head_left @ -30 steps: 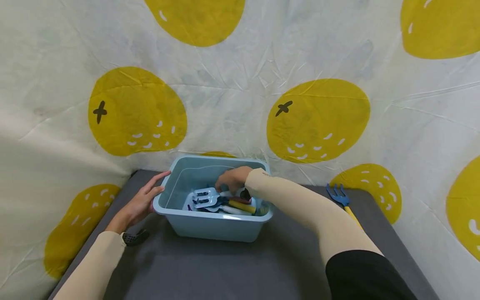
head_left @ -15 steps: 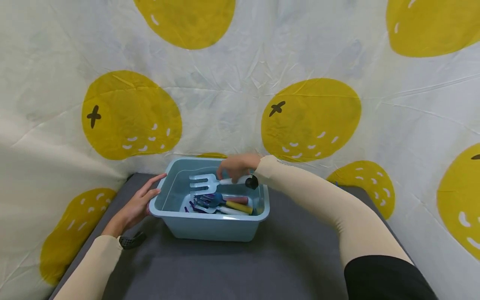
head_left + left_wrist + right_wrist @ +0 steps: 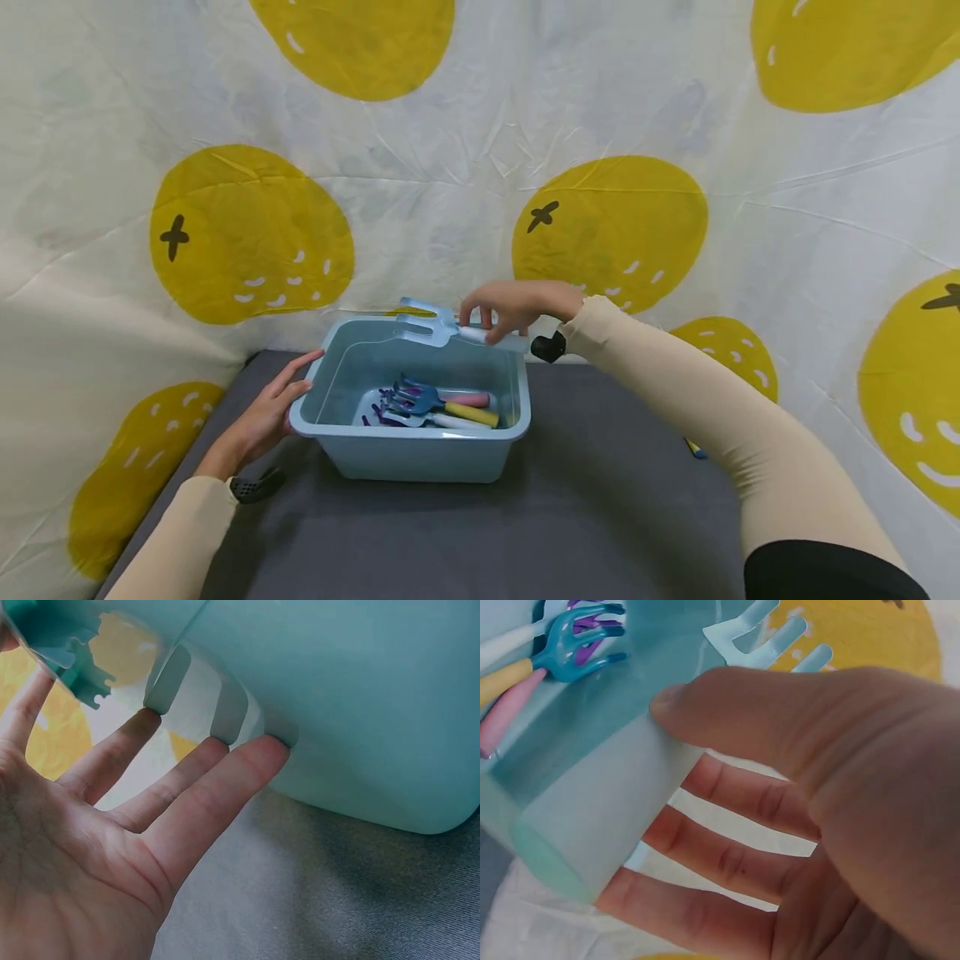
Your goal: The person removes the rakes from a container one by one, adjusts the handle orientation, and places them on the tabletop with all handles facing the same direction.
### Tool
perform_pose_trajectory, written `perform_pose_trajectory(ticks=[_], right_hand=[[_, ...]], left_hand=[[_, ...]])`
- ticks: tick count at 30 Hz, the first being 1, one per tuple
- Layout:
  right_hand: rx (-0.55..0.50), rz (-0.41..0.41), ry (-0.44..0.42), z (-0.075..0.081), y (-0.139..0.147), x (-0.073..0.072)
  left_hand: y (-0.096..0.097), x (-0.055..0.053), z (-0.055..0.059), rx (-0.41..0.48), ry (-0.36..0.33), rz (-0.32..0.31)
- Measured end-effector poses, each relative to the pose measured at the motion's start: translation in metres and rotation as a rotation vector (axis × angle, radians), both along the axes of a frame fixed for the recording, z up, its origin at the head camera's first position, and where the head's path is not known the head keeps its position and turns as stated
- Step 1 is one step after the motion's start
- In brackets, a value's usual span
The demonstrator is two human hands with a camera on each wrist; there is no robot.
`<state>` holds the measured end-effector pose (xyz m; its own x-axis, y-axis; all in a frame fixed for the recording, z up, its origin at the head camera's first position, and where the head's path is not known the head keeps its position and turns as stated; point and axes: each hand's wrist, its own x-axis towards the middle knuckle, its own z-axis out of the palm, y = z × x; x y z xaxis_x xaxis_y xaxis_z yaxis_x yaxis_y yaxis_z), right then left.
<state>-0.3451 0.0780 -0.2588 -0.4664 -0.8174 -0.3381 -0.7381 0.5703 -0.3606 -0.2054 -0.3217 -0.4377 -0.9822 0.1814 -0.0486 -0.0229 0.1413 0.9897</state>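
My right hand (image 3: 521,304) pinches a light-blue hand fork (image 3: 442,327) by its white handle, above the back right of the tub. In the right wrist view, the thumb lies on top of the handle (image 3: 592,802) with the fingers underneath. My left hand (image 3: 262,421) touches the left side of a pale blue plastic tub (image 3: 420,458); its fingers are straight, with the tips on the wall. Inside the tub lie a blue fork with a yellow handle (image 3: 471,413), a pink-handled tool (image 3: 480,399), a white-handled light-blue tool (image 3: 457,423) and purple prongs (image 3: 382,414).
The tub stands on a grey-covered table (image 3: 480,542) near a white curtain (image 3: 442,242) printed with yellow fruit. A small blue and yellow tip (image 3: 696,449) shows beside my right forearm, the rest hidden behind it.
My right hand has lifted the light-blue hand fork up out of the tub and moved a little to the right. The left hand has stayed at the tub's left side.
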Motion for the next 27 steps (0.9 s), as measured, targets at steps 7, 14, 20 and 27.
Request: perform_pose_trajectory(ticks=[7, 14, 20, 27], right_hand=[[-0.163, -0.140, -0.136, -0.008, 0.047, -0.002], [-0.304, -0.271, -0.211, -0.031, 0.101, -0.004], [-0.368, -0.372, -0.239, -0.063, 0.148, -0.004], [-0.446, -0.473, -0.239, -0.111, 0.195, -0.002]], left_hand=[[0.000, 0.002, 0.001, 0.007, -0.005, 0.000], [0.003, 0.002, 0.002, 0.011, -0.010, 0.003], [0.002, 0.003, -0.001, 0.024, -0.002, -0.013], [0.002, 0.003, -0.001, 0.017, 0.016, -0.015]])
